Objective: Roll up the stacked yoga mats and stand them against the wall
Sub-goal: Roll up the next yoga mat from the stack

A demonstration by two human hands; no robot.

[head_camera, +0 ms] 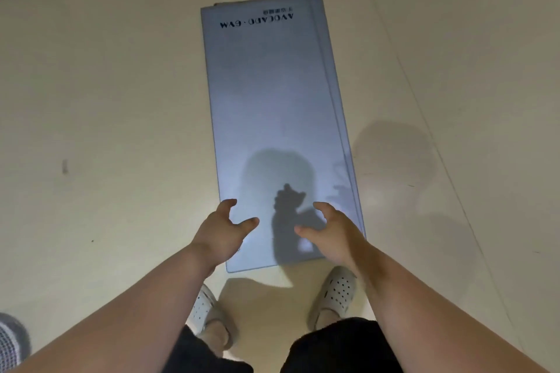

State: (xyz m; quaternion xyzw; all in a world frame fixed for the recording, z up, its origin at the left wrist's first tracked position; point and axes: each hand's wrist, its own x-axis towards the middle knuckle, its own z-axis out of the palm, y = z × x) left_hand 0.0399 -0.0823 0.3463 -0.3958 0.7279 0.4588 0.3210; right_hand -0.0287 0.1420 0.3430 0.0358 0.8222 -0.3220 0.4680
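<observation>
Your stack of pale blue yoga mats point(272, 106) lies flat and unrolled on the cream floor point(106, 100), its long axis running straight away from you, the near short edge just ahead of your feet. The far end carries dark lettering point(257, 21), upside down from where you stand. Edges of lower mats point(330, 76) peek out along the stack's right side and far end; how many lie beneath cannot be told.

Both your bare arms reach forward and down over the near end. Your left hand point(224, 230) hovers by the near left corner, fingers curled and spread, thumb pointing inward. Your right hand point(330, 230) mirrors it toward the right edge, fingers likewise clawed and apart. Neither hand grips anything; whether the fingertips touch the top mat cannot be told.

Your white perforated clogs point(336, 291) stand on the floor just short of the mats' near edge, and your shadow point(288, 215) falls across the mat between your hands.
</observation>
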